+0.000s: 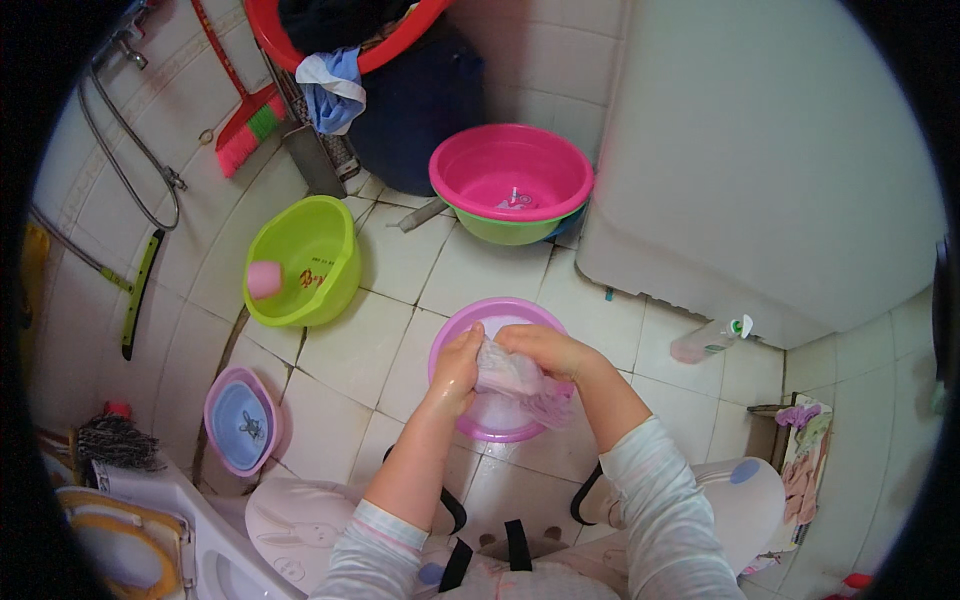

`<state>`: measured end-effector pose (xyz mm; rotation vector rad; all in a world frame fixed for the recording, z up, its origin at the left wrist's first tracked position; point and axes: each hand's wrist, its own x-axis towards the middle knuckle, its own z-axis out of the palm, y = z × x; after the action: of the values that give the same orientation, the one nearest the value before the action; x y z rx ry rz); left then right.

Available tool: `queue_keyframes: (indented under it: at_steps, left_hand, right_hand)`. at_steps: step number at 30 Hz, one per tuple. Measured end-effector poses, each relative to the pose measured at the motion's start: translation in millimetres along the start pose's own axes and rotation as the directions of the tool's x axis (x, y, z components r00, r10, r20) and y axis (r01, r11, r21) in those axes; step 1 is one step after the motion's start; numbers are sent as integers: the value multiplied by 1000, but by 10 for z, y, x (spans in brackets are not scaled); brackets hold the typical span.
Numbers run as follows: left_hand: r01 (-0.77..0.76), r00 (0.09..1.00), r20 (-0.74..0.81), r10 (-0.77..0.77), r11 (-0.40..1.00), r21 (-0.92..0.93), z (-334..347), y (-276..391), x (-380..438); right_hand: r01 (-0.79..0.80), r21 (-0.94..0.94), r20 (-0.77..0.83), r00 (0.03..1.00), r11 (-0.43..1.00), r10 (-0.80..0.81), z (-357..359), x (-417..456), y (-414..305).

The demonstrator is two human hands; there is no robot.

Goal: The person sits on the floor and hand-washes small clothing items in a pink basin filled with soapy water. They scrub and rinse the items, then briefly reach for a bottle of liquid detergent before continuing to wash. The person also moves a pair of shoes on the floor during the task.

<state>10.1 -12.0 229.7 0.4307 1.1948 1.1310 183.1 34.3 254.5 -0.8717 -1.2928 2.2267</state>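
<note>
Both my hands grip a wet, pale pinkish cloth (511, 369) held over a pink-purple plastic basin (501, 433) on the tiled floor. My left hand (456, 369) has hold of the cloth's left side, thumb up. On the right, my right hand (546, 349) is closed around its upper right part. A pinker, frilly-looking end of the cloth hangs down at the right, over the basin's rim. Whitish, soapy-looking water (499, 411) shows in the basin below. The wrist of my left hand looks wet.
A green basin (337, 277) holds a pink cup (265, 280). Stacked basins (517, 157) stand ahead, near a white appliance (750, 165). A pump bottle (705, 342) stands at right. Nested small basins (241, 420) and a toilet (127, 547) are at left. A broom (247, 120) leans on the wall.
</note>
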Motion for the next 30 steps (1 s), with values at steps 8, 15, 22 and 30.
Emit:
queue_keyframes:
  at_steps: [8,15,22,30]
  left_hand:
    - [273,933,-165,-321,926,-259,-179,-301,41]
    - [-78,957,239,164,940,-331,-300,-817,123]
    - [367,792,608,58,750,-551,-248,-744,210]
    - [119,980,-105,-168,923,-367,-11,-621,-2]
  right_hand:
    - [13,-472,-345,917,881,-198,123,279,202]
    - [-17,-846,-204,934,534,-294,783,376,1242]
    - [429,-303,-391,758,851,-521,810,639,1429]
    - [161,-551,-608,596,819,-525,741,322,745]
